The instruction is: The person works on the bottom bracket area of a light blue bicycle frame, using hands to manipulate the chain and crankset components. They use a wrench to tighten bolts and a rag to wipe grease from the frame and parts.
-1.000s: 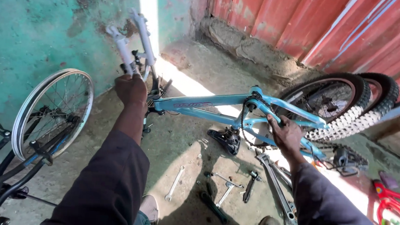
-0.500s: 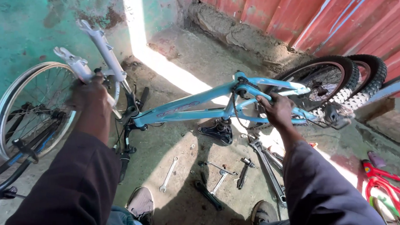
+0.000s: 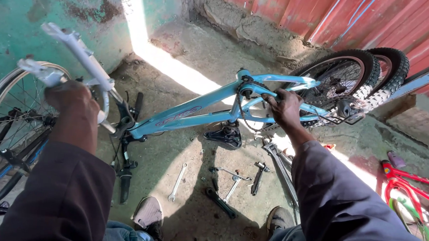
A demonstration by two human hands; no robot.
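Since a moment ago the left hand (image 3: 71,103) has slid out to the white fork (image 3: 83,60) at the left of the upturned light blue bike frame (image 3: 190,115), its grip closed around the fork leg. Further right, the right hand (image 3: 284,107) grips the frame's rear stays beside the knobby rear wheel (image 3: 341,85). Wrenches (image 3: 221,182) lie on the concrete floor (image 3: 178,60) below the frame, between the person's shoes.

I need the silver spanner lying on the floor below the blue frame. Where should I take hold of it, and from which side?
Probably the bare middle of the silver spanner, pinched across its narrow shank from straight above. It lies flat on the concrete floor, apart from the other tools; its widened ends look harder to pinch.
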